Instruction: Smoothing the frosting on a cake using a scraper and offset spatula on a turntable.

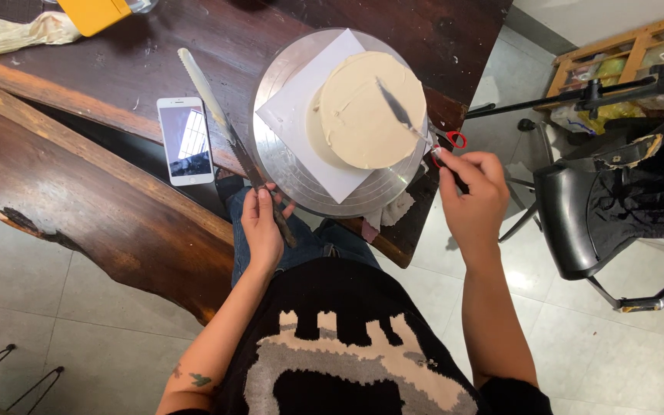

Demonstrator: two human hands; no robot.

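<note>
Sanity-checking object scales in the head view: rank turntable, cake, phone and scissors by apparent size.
1. Turntable, the widest disc.
2. Cake, clearly smaller than the turntable under it.
3. Phone.
4. Scissors, only the red handles show, so their true size is unsure.

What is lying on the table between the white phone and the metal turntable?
In the head view, a long serrated knife lies between the phone and turntable; the left hand holds its handle.

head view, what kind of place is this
Likely a home or small workshop set up for cake decorating: a frosted cake on a metal turntable, a rough wooden table, tiled floor.
</note>
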